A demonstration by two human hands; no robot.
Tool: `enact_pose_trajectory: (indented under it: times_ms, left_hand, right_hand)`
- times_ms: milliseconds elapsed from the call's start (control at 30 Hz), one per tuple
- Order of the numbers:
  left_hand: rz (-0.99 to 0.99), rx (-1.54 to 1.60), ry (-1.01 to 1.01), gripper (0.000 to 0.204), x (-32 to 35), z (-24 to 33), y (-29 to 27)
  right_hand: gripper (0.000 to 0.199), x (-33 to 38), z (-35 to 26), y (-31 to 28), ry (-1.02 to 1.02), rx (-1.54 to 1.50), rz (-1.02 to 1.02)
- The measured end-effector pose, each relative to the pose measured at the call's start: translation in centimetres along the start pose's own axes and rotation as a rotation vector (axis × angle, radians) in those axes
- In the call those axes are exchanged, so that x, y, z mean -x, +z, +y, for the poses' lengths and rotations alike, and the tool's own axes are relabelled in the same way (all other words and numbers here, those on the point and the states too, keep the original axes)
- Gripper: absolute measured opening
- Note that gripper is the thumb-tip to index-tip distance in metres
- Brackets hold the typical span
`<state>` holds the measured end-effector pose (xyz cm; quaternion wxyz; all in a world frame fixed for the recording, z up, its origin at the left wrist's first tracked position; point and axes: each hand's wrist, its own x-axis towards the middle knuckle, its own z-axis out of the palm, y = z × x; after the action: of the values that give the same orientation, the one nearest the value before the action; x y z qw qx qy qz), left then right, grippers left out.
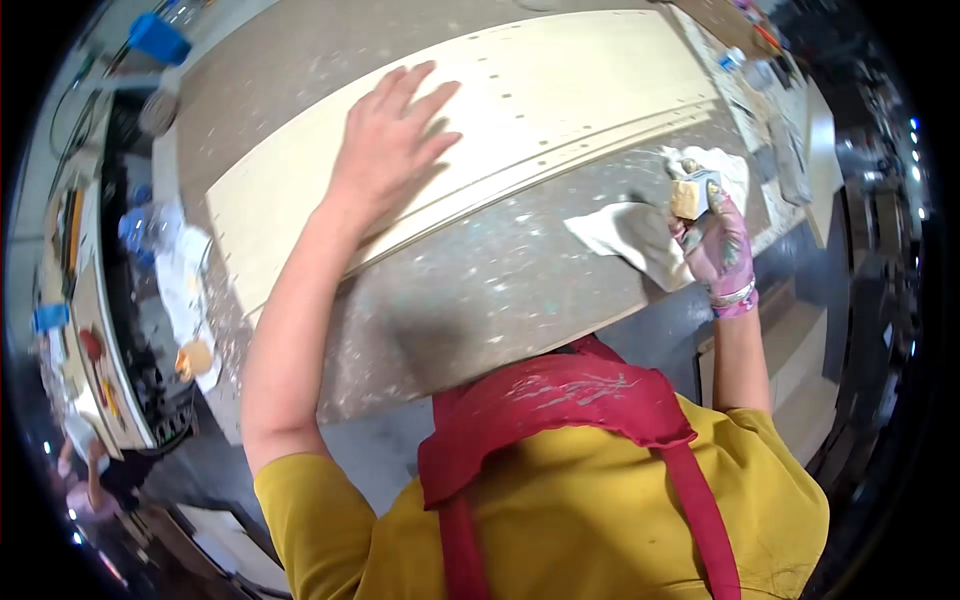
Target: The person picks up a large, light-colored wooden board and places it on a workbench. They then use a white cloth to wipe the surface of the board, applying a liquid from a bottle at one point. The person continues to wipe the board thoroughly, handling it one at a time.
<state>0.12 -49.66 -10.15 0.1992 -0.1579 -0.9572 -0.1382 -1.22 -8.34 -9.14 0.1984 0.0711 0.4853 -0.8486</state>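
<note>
There you were, left hand palm down on the pale, smooth boards, its bare fingers spread wide and gripping nothing; how hard the palm pressed, you couldn't tell from above. And what boards: long, flat, cream-coloured, stacked with their near edges stepping out at the right, small dark slots and marks dotted across the top one. Over on your right, the right hand, in a stained pink glove, had its fingers closed around a small block, raised just off the near right corner of the stack: a squarish piece, tan and rough on one face, greyish on another. Right there, bunched up behind and below it, came a soft white cloth, crumpled into folds and crowding the space beside your glove. Under it all ran the worktop, grey-brown, scuffed and flecked with white. Your left forearm cut straight across the boards' near edge, hiding part of it. Out at the far left corner stood a blue plastic cup; lower down the left side, a clear bottle and an orange-tan container. On the far right, a small white bottle showed its blue cap.
</note>
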Motion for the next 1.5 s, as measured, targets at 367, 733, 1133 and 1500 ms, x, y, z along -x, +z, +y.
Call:
enact_pose_trajectory:
  times_ms: [367,733,1133,1500]
  left_hand:
    - [-0.266,-0.072,-0.064,0.054,-8.4,4.1,9.2]
    - [-0.171,-0.091,-0.342,0.058,-16.9,2.3,14.2]
    - [-0.091,-0.083,-0.308,0.058,-17.2,0.1,15.8]
    - [-0.086,-0.091,-0.322,0.06,-16.9,0.2,15.8]
  right_hand:
    - [0.046,0.2,-4.1,-8.4,-0.183,0.284,0.318]
    - [0.049,-4.2,-2.3,-2.2,-0.397,0.822,0.099]
    - [0.046,-6.9,4.8,4.6,-0.656,1.246,-0.05]
    - [0.044,-7.1,8.0,6.9,-0.883,1.52,-0.168]
